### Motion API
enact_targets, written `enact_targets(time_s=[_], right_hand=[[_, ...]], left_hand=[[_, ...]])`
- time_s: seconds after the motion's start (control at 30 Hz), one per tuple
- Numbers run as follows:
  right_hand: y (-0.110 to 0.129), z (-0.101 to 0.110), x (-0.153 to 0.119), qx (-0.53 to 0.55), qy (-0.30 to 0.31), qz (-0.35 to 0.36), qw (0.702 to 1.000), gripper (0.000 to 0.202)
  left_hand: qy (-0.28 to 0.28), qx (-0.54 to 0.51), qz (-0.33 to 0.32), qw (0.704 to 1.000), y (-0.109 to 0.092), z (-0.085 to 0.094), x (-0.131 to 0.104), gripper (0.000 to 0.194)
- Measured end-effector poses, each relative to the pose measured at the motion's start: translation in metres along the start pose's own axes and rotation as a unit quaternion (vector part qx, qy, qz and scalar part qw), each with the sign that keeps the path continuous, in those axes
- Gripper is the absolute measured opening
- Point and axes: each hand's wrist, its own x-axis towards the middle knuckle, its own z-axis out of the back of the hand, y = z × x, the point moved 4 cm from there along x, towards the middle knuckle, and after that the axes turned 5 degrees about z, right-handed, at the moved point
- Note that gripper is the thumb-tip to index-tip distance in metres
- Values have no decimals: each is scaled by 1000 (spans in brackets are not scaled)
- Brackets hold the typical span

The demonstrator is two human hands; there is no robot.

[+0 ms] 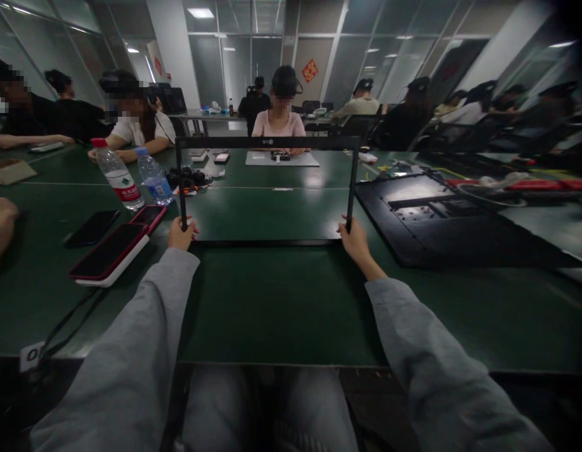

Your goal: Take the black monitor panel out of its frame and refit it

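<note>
A thin black monitor bezel (309, 143) stands upright over the green table (281, 301), its opening facing me. The LG logo on its top strip reads upside down. My left hand (181, 234) is closed around the lower part of the bezel's left side. On the opposite side, my right hand (353, 240) grips the lower right part, fingers wrapped round it. The bottom strip is at or close above the tabletop; whether it touches, I cannot tell. Right of my right hand lies a large black panel (441, 232), flat on the table.
At left are a red-capped water bottle (123, 182), a blue-capped bottle (154, 179), a black phone (93, 228) and a red-edged device (109, 251) on a white box. Across the table a person (279, 122) works at a light mat (257, 159). Cables (498, 191) lie far right.
</note>
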Motion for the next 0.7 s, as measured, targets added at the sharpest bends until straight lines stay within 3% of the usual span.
enact_targets(time_s=[0.1, 0.2, 0.4, 0.53, 0.7], right_hand=[[-8, 1, 1, -18, -4, -9, 1000, 41], [-18, -1, 3, -49, 21, -19, 998, 31], [-21, -4, 5, -112, 41, -11, 993, 28], [-22, -5, 6, -130, 48, -25, 990, 29], [-21, -7, 5, -142, 90, -36, 985, 29]], left_hand=[[-14, 128, -43, 991, -2, 1, -2, 16], [-17, 232, -47, 972, -2, 2, -2, 14], [-28, 308, -64, 949, 6, 2, 1, 24], [-6, 360, -85, 929, 11, -2, 6, 28], [26, 470, -60, 880, 13, -3, 8, 40]])
